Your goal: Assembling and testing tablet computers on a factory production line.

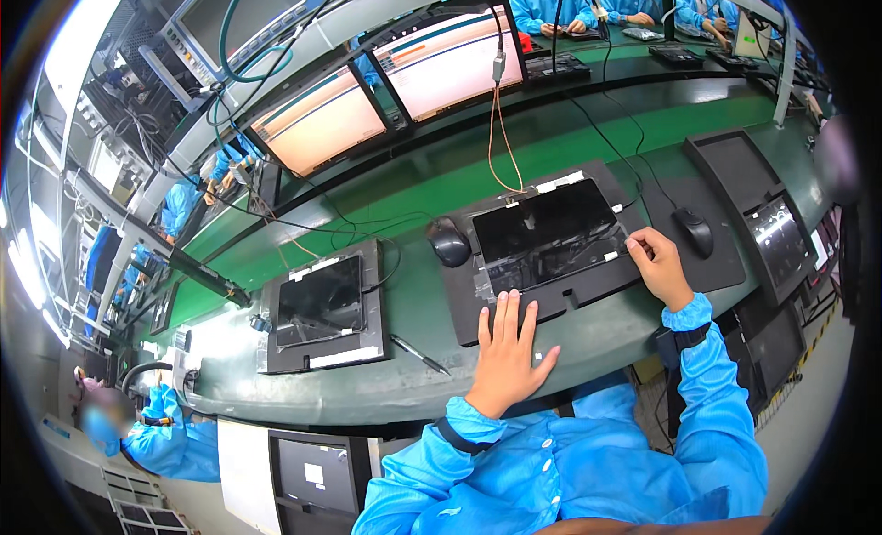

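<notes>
A black tablet-like screen panel [551,232] with white tape tabs lies on a black foam pad [588,301] in front of me. My left hand [507,351] rests open, fingers stretched toward the panel's lower left corner, fingertips on the pad's near side. At the panel's right edge, my right hand [660,267] is closed in a pinch of thumb and fingers; what it pinches is too small to make out. Thin orange wires [496,140] run down to the panel's upper edge. A black mouse [448,241] sits at the panel's left.
Another panel [322,301] lies on a pad to the left, with a pen [421,355] beside it. A second mouse [693,232] and black trays [735,163] are at the right. Two monitors [450,62] stand behind. Cables cross the green bench; co-workers sit opposite.
</notes>
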`<state>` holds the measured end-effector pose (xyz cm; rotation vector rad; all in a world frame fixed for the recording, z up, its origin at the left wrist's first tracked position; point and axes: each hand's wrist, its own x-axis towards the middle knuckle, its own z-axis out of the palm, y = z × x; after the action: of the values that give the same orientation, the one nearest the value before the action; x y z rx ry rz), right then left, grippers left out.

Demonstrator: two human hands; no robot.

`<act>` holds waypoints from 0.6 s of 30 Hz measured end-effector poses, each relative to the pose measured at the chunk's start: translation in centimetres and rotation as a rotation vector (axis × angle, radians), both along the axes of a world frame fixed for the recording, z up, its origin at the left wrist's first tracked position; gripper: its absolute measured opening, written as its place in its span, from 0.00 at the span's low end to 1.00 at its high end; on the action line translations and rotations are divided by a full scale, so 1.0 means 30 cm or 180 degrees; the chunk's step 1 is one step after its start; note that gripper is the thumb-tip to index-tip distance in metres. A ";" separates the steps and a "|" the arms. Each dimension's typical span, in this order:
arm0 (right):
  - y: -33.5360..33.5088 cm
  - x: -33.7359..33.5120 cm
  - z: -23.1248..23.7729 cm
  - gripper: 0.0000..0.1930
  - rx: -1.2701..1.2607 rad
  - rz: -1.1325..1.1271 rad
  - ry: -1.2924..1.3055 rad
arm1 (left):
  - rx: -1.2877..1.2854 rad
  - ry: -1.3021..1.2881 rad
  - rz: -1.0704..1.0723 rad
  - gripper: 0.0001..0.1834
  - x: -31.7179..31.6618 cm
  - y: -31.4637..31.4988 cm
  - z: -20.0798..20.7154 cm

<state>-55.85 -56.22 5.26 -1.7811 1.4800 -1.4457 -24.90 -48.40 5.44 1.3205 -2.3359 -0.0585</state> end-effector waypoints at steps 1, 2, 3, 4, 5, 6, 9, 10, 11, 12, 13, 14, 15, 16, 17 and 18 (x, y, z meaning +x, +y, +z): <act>-0.002 -0.003 -0.005 0.07 0.0021 -0.0007 -0.0029 | -0.0010 0.0008 -0.0003 0.44 0.000 0.001 0.000; -0.002 -0.004 -0.009 0.07 0.0045 -0.0017 -0.0057 | -0.0007 0.0020 0.0010 0.44 0.002 0.004 -0.003; -0.004 -0.005 -0.008 0.07 0.0035 -0.0029 -0.0043 | -0.0005 0.0039 0.0015 0.45 -0.002 0.001 -0.007; -0.004 -0.001 -0.005 0.07 0.0057 -0.0039 -0.0071 | -0.0011 0.0052 0.0000 0.45 -0.003 -0.001 -0.009; -0.004 0.002 -0.003 0.07 0.0083 -0.0051 -0.0100 | -0.0024 0.0019 0.0013 0.45 0.001 -0.003 -0.009; -0.006 0.003 -0.006 0.07 0.0051 -0.0056 -0.0059 | -0.0028 -0.0020 0.0020 0.44 0.005 -0.004 -0.011; -0.013 0.003 -0.004 0.08 0.0032 -0.0048 -0.0041 | -0.0031 -0.0079 0.0031 0.44 0.005 -0.009 -0.010; -0.011 0.004 0.004 0.08 0.0121 -0.0046 -0.0074 | -0.0042 -0.0062 0.0030 0.43 0.005 -0.009 -0.009; -0.017 0.003 0.004 0.08 0.0134 -0.0057 -0.0081 | -0.0028 -0.0069 0.0019 0.43 0.004 -0.014 -0.009; -0.020 0.000 0.000 0.08 0.0047 -0.0041 -0.0102 | -0.0067 -0.0045 0.0008 0.42 0.004 -0.017 -0.012; -0.020 -0.002 -0.003 0.08 -0.0042 -0.0025 -0.0124 | -0.0109 -0.0022 -0.0002 0.42 0.003 -0.017 -0.013; -0.015 -0.005 -0.003 0.08 -0.0033 -0.0037 -0.0100 | -0.0116 -0.0022 0.0004 0.42 0.000 -0.013 -0.010; -0.016 -0.004 -0.002 0.08 -0.0048 -0.0055 -0.0109 | -0.0131 -0.0030 -0.0015 0.42 -0.001 -0.016 -0.009; -0.014 -0.002 -0.002 0.07 0.0040 -0.0031 -0.0171 | -0.0087 -0.0020 -0.0004 0.42 0.000 -0.013 -0.009; -0.013 0.000 -0.001 0.07 0.0125 -0.0006 -0.0232 | -0.0045 -0.0008 0.0007 0.42 0.001 -0.012 -0.009; -0.009 0.001 -0.001 0.07 0.0110 -0.0018 -0.0236 | -0.0060 -0.0012 -0.0006 0.42 0.001 -0.009 -0.011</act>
<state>-55.84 -56.50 5.22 -1.6859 1.4650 -1.4640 -24.86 -48.67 5.10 1.3103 -2.3352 -0.0345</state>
